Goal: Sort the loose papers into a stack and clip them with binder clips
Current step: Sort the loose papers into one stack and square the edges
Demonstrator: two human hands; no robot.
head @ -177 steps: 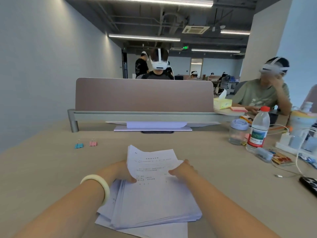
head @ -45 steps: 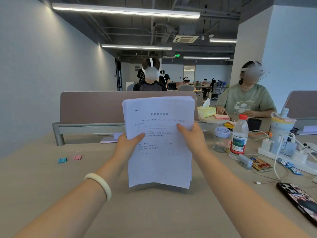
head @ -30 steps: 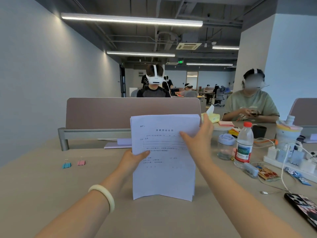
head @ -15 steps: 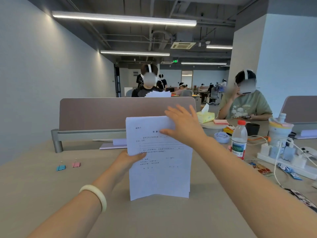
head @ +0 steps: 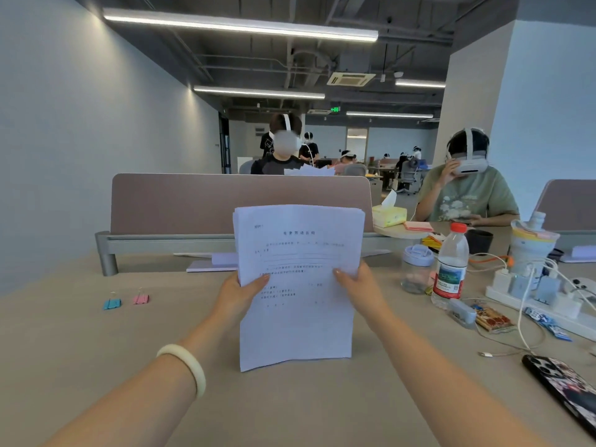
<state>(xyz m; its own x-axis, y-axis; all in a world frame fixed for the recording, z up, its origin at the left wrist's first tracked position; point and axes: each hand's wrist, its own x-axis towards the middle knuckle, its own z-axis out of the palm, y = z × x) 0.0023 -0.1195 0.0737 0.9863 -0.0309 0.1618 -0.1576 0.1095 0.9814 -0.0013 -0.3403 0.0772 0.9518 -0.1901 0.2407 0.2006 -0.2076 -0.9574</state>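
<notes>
Paper stack [head: 300, 321] upright at frame centre, long axis vertical, lower edge on table [head: 96, 366]. Left hand [head: 237, 293] and right hand [head: 359, 287] pinch its side edges. Blue clip [head: 112, 303] and pink clip [head: 141, 299] lie mid-left, nearer the left hand; I'd send that one.

paper stack [head: 296, 285]: white printed sheets, standing upright, left hand [head: 237, 293] and right hand [head: 358, 287] gripping its side edges, top edges a bit uneven, bottom edge looks to be on the table [head: 96, 350] | blue binder clip [head: 112, 303] + pink binder clip [head: 141, 298]: side by side on the table, well off to the stack's left
</notes>
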